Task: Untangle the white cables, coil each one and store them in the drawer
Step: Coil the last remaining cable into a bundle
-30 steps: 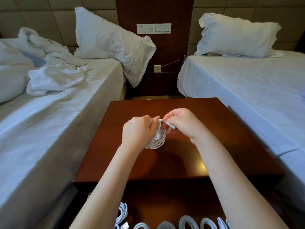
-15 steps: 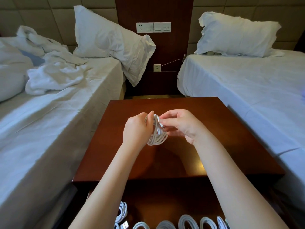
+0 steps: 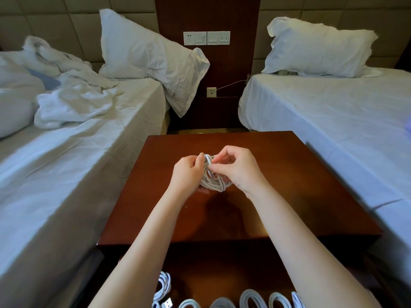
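Head view: two hands hold a coiled white cable (image 3: 214, 183) over a wooden nightstand (image 3: 300, 185) between two beds.

The left hand (image 3: 188, 172) has its fingers curled round the left side of the coil, gripping the loops together. The right hand (image 3: 238, 168) pinches a strand at the top of the coil between thumb and forefinger, with its other fingers bent loosely behind. The coil hangs just above the tabletop, near its middle. Below the near edge, the open drawer (image 3: 222, 276) holds a row of coiled cables (image 3: 251, 297) along the bottom of the view. A left bed (image 3: 77, 163) with rumpled sheets and a right bed (image 3: 333, 121) flank the nightstand.
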`<move>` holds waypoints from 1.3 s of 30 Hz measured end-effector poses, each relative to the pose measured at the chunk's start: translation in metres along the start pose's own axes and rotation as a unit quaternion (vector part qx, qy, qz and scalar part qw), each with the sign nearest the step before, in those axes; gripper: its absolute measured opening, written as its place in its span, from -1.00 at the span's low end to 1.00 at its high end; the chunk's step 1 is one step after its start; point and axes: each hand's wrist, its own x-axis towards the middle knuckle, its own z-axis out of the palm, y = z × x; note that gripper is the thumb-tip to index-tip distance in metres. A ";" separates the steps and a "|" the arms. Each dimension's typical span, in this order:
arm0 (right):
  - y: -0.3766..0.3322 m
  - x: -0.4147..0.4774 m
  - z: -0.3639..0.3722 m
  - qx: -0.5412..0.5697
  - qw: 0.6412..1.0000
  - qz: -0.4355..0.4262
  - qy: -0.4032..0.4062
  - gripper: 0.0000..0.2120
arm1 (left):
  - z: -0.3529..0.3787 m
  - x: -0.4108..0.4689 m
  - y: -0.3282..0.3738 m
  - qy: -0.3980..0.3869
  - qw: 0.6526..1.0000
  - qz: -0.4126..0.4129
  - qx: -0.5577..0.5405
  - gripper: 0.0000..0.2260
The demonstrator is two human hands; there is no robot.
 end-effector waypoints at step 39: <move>0.021 0.005 0.009 -0.144 0.950 -0.242 0.133 -0.86 | -0.004 -0.003 0.008 0.084 0.990 0.105 0.041 -0.67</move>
